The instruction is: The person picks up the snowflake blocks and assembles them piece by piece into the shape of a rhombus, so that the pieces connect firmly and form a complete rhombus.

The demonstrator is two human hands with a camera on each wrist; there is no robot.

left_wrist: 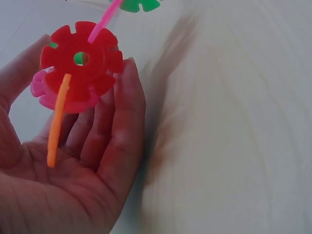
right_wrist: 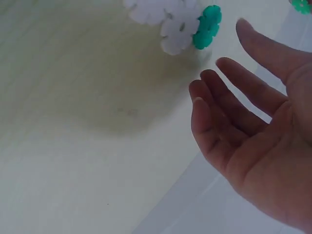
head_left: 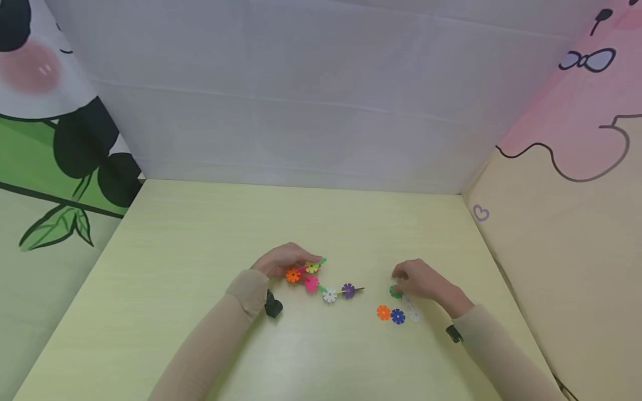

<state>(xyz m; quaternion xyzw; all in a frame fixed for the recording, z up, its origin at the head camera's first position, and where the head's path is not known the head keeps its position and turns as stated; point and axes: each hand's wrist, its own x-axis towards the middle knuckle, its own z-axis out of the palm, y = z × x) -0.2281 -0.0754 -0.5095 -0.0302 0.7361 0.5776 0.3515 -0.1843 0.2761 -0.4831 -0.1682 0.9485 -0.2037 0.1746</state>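
Observation:
A chain of slotted plastic snowflake discs hangs from my left hand (head_left: 285,259), whose thumb and fingers grip its far end. Along it run an orange disc (head_left: 293,275), a yellow disc (head_left: 312,267), a pink disc (head_left: 311,284), a white disc (head_left: 329,295) and a purple disc (head_left: 348,291). In the left wrist view, a red disc (left_wrist: 100,61) joined to an orange one (left_wrist: 57,126) sits in front of the fingers. My right hand (head_left: 425,280), fingers loosely bent and thumb apart, hovers by a loose green disc (right_wrist: 207,27), holding nothing.
Loose on the pale wooden table (head_left: 210,223) near the right hand are an orange disc (head_left: 383,312), a blue disc (head_left: 398,316) and white discs (head_left: 414,314). A white back wall (head_left: 301,128) and printed side panels (head_left: 562,234) enclose the table.

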